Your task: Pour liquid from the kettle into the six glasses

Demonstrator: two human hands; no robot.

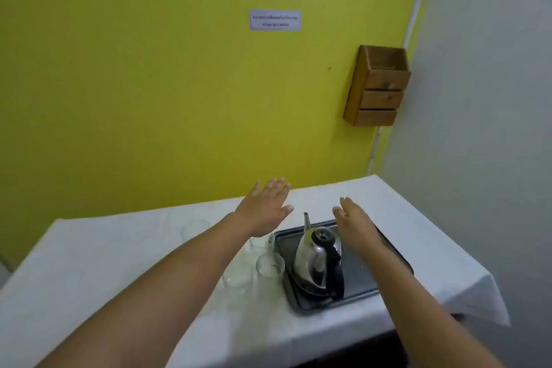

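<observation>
Some office pantry corner: printed notice [275, 20] on the yellow wall [149, 84], upper middle; cloth-covered table [119, 263] below.

We see the steel kettle [318, 260] standing upright, black handle toward us, thin spout pointing away. Just left of it we find clear glasses [269, 266] clustered upright; we cannot count them all.

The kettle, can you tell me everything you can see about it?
The kettle looks like shiny metal, with a black handle facing the person and a thin spout pointing away toward the wall. It has a dark lid on top. It stands upright on a dark tray on the white table. Neither hand touches it; the right hand hovers just beside it.
</observation>
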